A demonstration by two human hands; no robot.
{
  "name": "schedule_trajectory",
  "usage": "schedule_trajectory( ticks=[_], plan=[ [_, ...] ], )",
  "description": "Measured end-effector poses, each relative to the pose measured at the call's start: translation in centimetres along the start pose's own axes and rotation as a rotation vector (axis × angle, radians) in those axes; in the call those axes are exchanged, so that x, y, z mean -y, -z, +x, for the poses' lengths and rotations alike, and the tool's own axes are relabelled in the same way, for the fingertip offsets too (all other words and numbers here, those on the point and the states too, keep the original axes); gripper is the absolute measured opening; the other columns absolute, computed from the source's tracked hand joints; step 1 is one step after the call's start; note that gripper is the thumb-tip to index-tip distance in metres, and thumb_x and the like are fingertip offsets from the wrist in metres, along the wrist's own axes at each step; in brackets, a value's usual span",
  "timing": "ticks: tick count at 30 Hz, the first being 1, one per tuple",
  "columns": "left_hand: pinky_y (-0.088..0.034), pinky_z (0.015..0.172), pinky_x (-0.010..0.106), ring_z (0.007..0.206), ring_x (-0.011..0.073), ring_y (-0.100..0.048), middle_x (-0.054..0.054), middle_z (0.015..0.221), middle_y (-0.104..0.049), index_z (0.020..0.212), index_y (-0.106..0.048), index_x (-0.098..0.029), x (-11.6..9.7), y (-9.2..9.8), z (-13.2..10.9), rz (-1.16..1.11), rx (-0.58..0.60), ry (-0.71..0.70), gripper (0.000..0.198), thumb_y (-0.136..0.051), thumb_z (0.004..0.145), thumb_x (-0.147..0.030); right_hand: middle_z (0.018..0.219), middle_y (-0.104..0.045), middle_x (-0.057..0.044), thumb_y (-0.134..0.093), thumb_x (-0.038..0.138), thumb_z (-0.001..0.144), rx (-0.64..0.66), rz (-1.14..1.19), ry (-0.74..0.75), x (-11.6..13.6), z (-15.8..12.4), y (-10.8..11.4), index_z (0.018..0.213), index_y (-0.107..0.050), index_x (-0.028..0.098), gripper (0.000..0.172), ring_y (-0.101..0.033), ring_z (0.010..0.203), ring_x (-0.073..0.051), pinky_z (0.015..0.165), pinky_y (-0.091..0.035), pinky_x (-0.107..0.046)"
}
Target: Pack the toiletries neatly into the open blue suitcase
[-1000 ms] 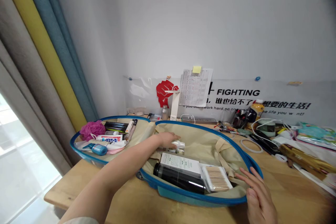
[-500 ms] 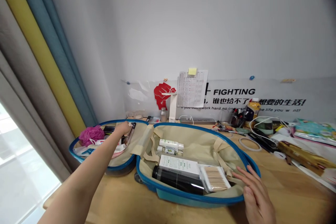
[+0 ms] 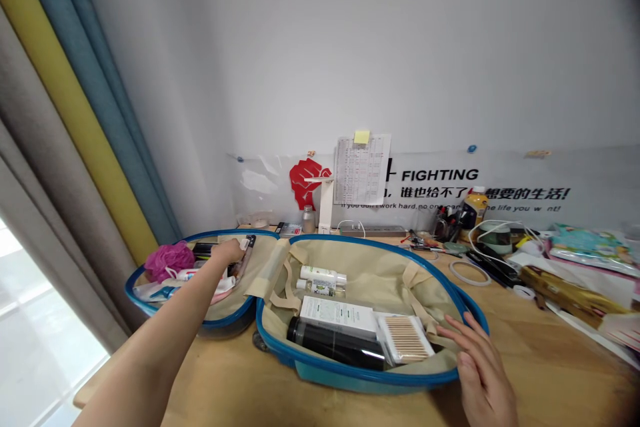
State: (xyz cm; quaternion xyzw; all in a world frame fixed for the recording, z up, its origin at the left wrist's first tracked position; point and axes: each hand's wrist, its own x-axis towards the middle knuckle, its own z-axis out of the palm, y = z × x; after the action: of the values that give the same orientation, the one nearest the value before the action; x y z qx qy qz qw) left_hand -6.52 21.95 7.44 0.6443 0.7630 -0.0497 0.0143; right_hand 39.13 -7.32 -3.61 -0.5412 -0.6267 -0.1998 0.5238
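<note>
Left hand (image 3: 227,252) curls in the blue suitcase (image 3: 360,373), grip unclear; right hand (image 3: 477,367) spreads open; wall banner (image 3: 440,175) reads "FIGHTING".

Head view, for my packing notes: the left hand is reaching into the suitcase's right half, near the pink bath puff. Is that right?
Not quite: the head view shows the left hand reaching into the suitcase's left half, not its right half, near the pink bath puff.
</note>
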Motion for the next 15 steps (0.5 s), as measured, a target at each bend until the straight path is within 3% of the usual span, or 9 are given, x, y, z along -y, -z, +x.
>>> schedule_trajectory(
  ticks=[8, 11, 15],
  plan=[
    [-0.054, 0.087, 0.043, 0.103, 0.0215, -0.062, 0.008, 0.120, -0.060, 0.121, -0.057, -0.017, -1.1, 1.3, -1.6, -0.047, -0.099, -0.068, 0.035, -0.059, 0.092, -0.037, 0.114, -0.067, -0.010, -0.037, 0.031, 0.096, -0.018, 0.005, 0.021, 0.2, 0.2, 0.0, 0.105, -0.064, 0.023, 0.030, -0.050, 0.128, -0.031, 0.092, -0.048, -0.050],
    [-0.053, 0.088, 0.045, 0.105, 0.0223, -0.061, 0.009, 0.124, -0.058, 0.125, -0.054, -0.017, -3.4, 3.1, -2.5, -0.098, -0.216, -0.174, 0.038, -0.057, 0.092, -0.038, 0.114, -0.067, -0.010, -0.037, 0.032, 0.096, -0.010, -0.003, 0.019, 0.2, 0.2, 0.0, 0.105, -0.065, 0.023, 0.030, -0.051, 0.127, -0.031, 0.092, -0.049, -0.051],
    [-0.052, 0.090, 0.046, 0.108, 0.0229, -0.060, 0.010, 0.129, -0.056, 0.129, -0.051, -0.019, -8.7, 4.7, -4.7, -0.145, -0.313, -0.466, 0.041, -0.056, 0.093, -0.037, 0.114, -0.067, -0.010, -0.037, 0.032, 0.096, -0.005, -0.005, 0.007, 0.1, 0.0, 0.0, 0.106, -0.065, 0.023, 0.031, -0.050, 0.128, -0.032, 0.093, -0.048, -0.053]
  ],
)
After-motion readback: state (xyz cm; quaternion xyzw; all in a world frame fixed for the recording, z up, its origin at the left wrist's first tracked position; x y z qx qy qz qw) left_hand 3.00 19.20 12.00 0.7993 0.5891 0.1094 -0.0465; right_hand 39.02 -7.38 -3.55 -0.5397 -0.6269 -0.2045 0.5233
